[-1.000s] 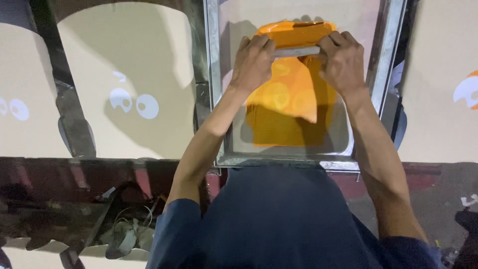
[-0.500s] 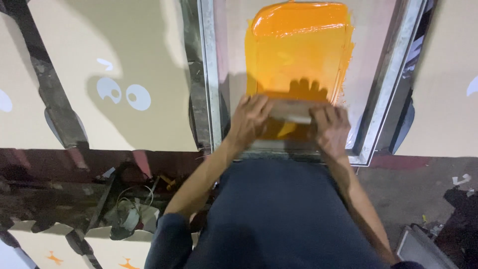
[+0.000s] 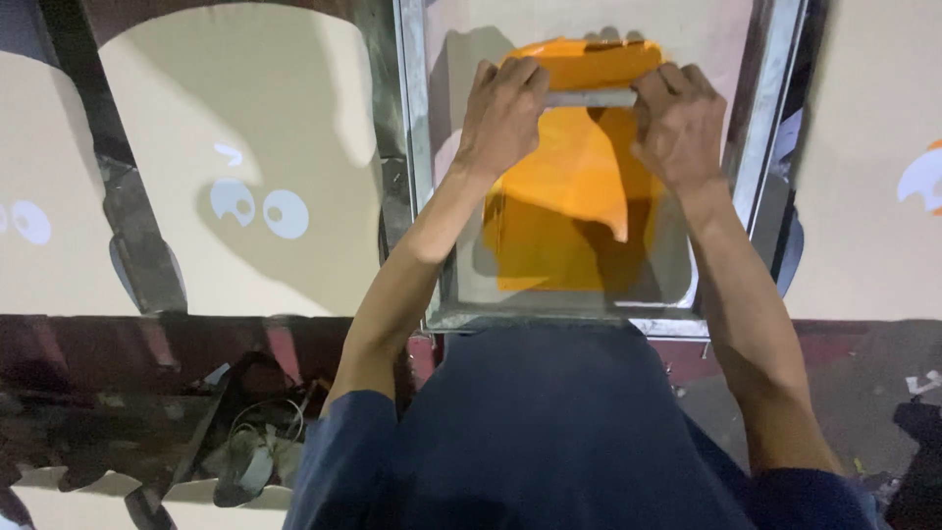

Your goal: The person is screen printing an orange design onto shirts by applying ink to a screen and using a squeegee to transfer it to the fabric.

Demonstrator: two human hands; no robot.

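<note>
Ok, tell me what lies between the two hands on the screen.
Head view: a grey squeegee bar spans from left hand to right hand, orange ink beneath.

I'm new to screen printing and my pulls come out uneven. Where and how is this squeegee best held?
Judging by the pose, grip the squeegee along its long grey handle, one hand near each end, coming from above. The left hand and right hand do this. The bar spans the orange ink band inside the metal-framed screen, so spaced hands likely press evenly.

Beige fabric panels (image 3: 235,137) with white eye prints lie on dark metal arms (image 3: 137,236); grimy reddish floor (image 3: 118,363) below.
</note>
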